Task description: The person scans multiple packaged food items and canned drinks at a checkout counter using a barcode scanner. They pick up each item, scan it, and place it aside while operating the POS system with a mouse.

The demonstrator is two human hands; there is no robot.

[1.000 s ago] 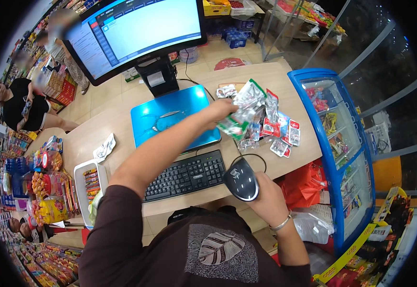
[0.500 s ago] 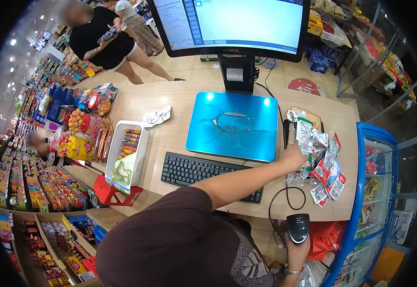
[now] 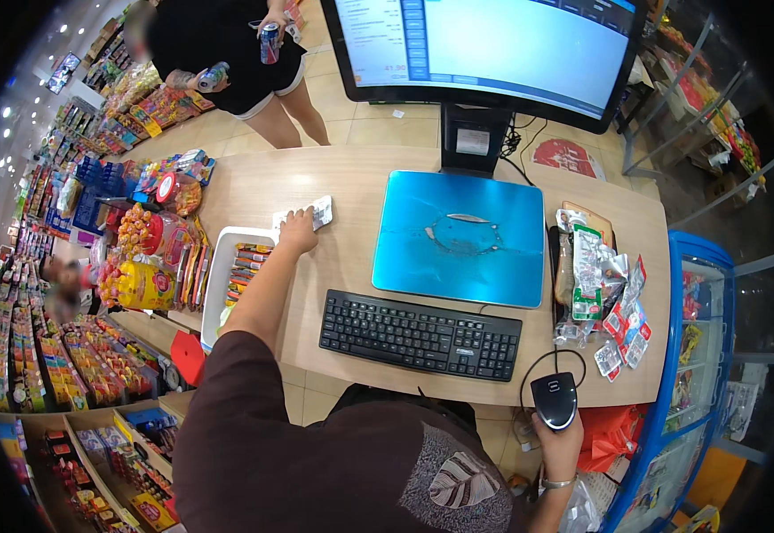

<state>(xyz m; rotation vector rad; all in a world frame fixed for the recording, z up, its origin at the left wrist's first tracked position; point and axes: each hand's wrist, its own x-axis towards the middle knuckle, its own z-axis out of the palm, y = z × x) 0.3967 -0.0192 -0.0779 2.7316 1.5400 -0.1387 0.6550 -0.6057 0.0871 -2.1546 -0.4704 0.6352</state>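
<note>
My left hand [image 3: 298,233] reaches across the counter, with its fingers closed on a small white and silver packet [image 3: 322,211] that lies on the wood. The fingers hide part of the packet. Low on the right, at the counter's front edge, my right hand [image 3: 557,444] is wrapped round a black barcode scanner [image 3: 554,400] with a cable. Several silver, green and red snack packets [image 3: 587,271] lie in a loose heap at the counter's right end. Between the hands is a black keyboard [image 3: 420,333], with a shiny blue scale plate [image 3: 458,240] behind it.
A white bin [image 3: 216,266] of slim packets stands beside my left forearm. Beyond it are candy jars [image 3: 147,284]. A monitor [image 3: 493,53] rises behind the scale. Across the counter, a person in black [image 3: 218,53] holds drink cans [image 3: 269,43]. A blue-framed cooler [image 3: 671,355] borders the right.
My left hand has left the snack heap on the right and crossed to the white packet. The right hand still holds the scanner. The person opposite has come nearer the counter.
</note>
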